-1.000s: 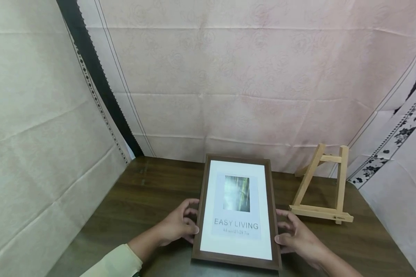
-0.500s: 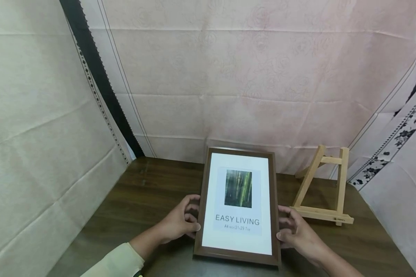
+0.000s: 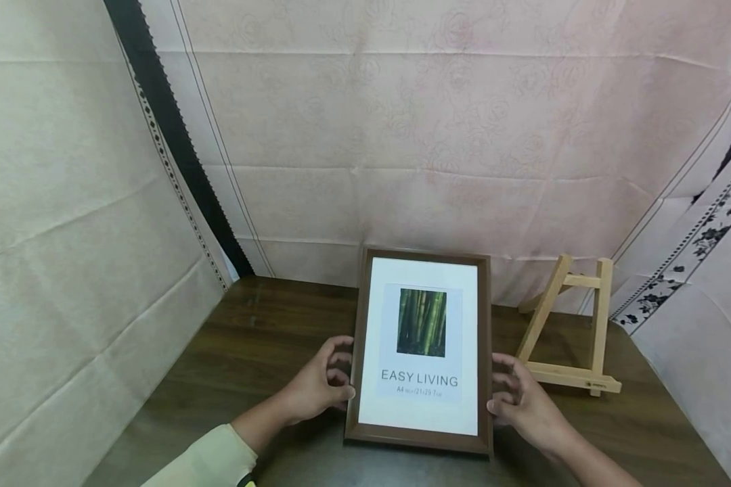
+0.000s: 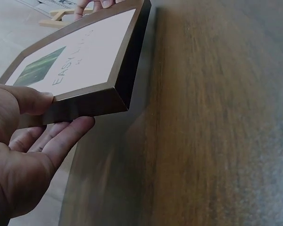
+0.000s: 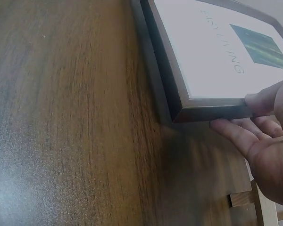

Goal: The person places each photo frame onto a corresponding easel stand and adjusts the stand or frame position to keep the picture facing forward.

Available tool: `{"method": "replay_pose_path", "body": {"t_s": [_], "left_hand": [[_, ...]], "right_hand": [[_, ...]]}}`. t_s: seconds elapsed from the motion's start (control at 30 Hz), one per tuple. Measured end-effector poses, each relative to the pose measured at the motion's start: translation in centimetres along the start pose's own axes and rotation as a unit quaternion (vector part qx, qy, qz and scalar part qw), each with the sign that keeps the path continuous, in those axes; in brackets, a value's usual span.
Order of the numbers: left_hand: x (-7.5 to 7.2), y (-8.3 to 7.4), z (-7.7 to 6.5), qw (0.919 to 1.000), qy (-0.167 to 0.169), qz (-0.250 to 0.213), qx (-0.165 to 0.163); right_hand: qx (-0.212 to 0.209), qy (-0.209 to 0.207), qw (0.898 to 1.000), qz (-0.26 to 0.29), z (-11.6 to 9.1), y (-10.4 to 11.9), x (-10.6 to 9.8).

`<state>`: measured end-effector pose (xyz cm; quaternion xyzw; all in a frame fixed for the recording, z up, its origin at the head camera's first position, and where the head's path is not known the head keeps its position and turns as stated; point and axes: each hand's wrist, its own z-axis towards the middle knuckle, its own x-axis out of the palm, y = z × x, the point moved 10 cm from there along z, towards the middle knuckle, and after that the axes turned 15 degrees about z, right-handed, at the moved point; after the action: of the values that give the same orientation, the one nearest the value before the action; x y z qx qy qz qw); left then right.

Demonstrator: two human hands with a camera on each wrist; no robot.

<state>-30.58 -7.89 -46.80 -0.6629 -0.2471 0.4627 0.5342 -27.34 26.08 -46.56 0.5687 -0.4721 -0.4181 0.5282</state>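
Observation:
A brown picture frame (image 3: 423,412) with a white mat, a small bamboo picture and the words "EASY LIVING" tilts up over the table in the head view. My left hand (image 3: 313,389) grips its left side, thumb on the front edge and fingers behind. On the opposite side, my right hand (image 3: 530,409) holds the frame the same way. Both wrist views show the thumb above and the fingers beneath the frame's side, with the frame's lower edge angled over the wood. A small wooden easel (image 3: 569,372) stands just right of my right hand.
The dark wooden table (image 3: 268,318) carries the easel near its back right corner. A pale cloth backdrop (image 3: 365,135) hangs behind the table. More cloth (image 3: 85,270) drapes along the left side, and a flower-bordered cloth (image 3: 706,284) hangs on the right.
The picture frame has tipped more upright, its top edge rising, and has shifted slightly away from me. Both hands moved with it, keeping their grip. The glare on the picture has gone.

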Motion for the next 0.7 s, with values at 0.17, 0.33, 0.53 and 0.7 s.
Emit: {"method": "replay_pose_path", "body": {"t_s": [0.17, 0.33, 0.53, 0.7], "left_hand": [[-0.2, -0.4, 0.3, 0.9995, -0.013, 0.027, 0.009], [-0.4, -0.7, 0.5, 0.9983, -0.028, 0.049, 0.018], [-0.6, -1.2, 0.7, 0.9955, -0.044, 0.076, 0.033], [-0.7, -1.6, 0.9, 0.9938, -0.05, 0.09, 0.042]], "right_hand": [[-0.006, -0.018, 1.0, -0.014, 0.1, 0.2, -0.3], [-0.02, -0.022, 0.999, -0.029, 0.2, 0.7, -0.5], [-0.041, -0.028, 0.998, -0.043, 0.4, 1.3, -0.7], [-0.056, -0.037, 0.996, -0.056, 0.4, 1.6, -0.8]]}}
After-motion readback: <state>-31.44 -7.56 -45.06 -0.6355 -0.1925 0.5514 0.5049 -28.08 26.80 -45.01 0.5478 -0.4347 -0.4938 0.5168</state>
